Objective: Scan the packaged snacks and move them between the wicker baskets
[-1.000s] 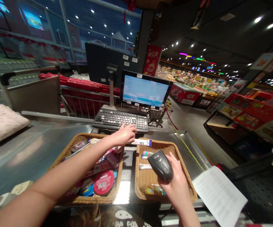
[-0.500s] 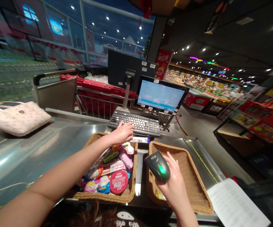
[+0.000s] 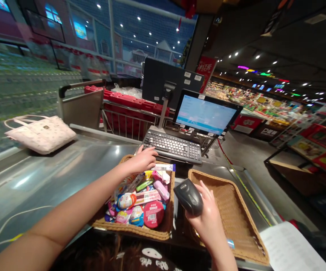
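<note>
While the right hand (image 3: 208, 218) grips the scanner (image 3: 189, 196), the left hand (image 3: 142, 160), grip spread, touches the keyboard (image 3: 175, 146).

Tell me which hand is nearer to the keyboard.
Left. The left hand rests at the near left edge of the keyboard, fingers reaching it. The right hand is well short of it, holding the scanner.

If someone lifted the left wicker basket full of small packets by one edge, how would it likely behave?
The left wicker basket looks woven and fairly stiff, so it would probably keep its shape. It is heaped with loose small packets, so tilting it would likely spill some. On the smooth metal counter it would probably slide easily if pushed. The left hand is above its far rim.
</note>
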{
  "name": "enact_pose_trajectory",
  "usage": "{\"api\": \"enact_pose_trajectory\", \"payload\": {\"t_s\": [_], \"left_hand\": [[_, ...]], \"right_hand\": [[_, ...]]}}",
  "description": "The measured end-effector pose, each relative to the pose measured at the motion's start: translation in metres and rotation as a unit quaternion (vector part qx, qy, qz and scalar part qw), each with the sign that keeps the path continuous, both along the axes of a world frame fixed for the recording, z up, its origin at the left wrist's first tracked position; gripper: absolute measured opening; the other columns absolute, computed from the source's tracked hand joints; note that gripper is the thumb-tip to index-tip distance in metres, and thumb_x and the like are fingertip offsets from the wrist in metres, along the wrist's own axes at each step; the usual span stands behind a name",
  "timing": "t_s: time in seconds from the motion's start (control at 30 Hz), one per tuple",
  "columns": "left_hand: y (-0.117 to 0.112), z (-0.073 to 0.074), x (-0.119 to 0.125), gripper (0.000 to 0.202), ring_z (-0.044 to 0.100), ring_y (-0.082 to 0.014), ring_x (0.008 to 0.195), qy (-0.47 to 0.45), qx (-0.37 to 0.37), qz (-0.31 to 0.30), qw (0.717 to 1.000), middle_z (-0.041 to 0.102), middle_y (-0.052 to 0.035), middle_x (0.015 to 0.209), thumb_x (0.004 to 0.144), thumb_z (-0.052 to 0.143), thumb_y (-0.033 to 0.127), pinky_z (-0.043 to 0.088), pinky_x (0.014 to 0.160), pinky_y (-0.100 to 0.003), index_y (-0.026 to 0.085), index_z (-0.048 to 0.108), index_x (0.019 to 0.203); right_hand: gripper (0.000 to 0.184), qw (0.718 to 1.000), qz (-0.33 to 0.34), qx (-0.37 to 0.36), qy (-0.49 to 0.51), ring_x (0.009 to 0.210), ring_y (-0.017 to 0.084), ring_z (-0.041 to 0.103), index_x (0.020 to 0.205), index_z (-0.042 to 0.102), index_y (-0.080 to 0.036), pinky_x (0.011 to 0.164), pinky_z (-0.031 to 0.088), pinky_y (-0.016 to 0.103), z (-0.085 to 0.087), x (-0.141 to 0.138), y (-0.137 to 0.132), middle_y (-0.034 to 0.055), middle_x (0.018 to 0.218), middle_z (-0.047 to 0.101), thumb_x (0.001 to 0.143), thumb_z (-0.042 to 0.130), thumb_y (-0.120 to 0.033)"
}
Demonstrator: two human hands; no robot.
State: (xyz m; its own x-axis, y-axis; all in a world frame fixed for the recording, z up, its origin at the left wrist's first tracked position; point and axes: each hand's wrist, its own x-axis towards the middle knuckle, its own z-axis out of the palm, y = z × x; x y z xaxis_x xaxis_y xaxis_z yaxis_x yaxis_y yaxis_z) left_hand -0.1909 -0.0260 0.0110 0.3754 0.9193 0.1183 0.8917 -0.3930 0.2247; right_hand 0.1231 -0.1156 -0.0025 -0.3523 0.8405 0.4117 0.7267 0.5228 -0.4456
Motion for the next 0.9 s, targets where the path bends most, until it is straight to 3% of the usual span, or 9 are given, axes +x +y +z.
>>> {"api": "enact_pose_trajectory", "payload": {"t_s": [0.4, 0.63, 0.9], "left_hand": [[-0.004, -0.035, -0.038, 0.02, 0.035, -0.0327, 0.143, -0.015, -0.038, 0.058, 0.998, 0.058, -0.0075, 0.136, 0.091, 0.052, 0.023, 0.008, 0.114, -0.073, 0.021, 0.072, 0.088], [0.003, -0.06, -0.045, 0.021, 0.039, -0.0319, 0.14, 0.002, -0.052, 0.088, 0.995, 0.06, -0.0086, 0.136, 0.09, 0.051, 0.023, 0.014, 0.115, -0.071, 0.02, 0.072, 0.087], [0.007, -0.077, -0.05, 0.021, 0.038, -0.0353, 0.141, 0.014, -0.022, 0.099, 0.995, 0.059, -0.0132, 0.135, 0.088, 0.051, 0.019, 0.011, 0.115, -0.072, 0.017, 0.072, 0.084]], "right_hand": [[0.044, 0.999, 0.028, -0.036, -0.007, 0.142, 0.038, 0.038, 0.118, 0.064, -0.024, 0.114, 0.024, 0.069, 0.0, -0.026, -0.001, 0.0096, 0.133, 0.059, 0.075, 0.057, -0.017], [0.046, 0.999, 0.027, -0.03, -0.019, 0.14, 0.039, 0.041, 0.12, 0.064, -0.023, 0.113, 0.026, 0.07, -0.003, -0.031, -0.001, 0.0101, 0.131, 0.061, 0.075, 0.06, -0.018], [0.05, 0.999, 0.036, -0.034, -0.019, 0.139, 0.038, 0.041, 0.121, 0.064, -0.022, 0.115, 0.026, 0.066, -0.005, -0.031, -0.001, 0.0106, 0.13, 0.061, 0.072, 0.061, -0.015]]}}
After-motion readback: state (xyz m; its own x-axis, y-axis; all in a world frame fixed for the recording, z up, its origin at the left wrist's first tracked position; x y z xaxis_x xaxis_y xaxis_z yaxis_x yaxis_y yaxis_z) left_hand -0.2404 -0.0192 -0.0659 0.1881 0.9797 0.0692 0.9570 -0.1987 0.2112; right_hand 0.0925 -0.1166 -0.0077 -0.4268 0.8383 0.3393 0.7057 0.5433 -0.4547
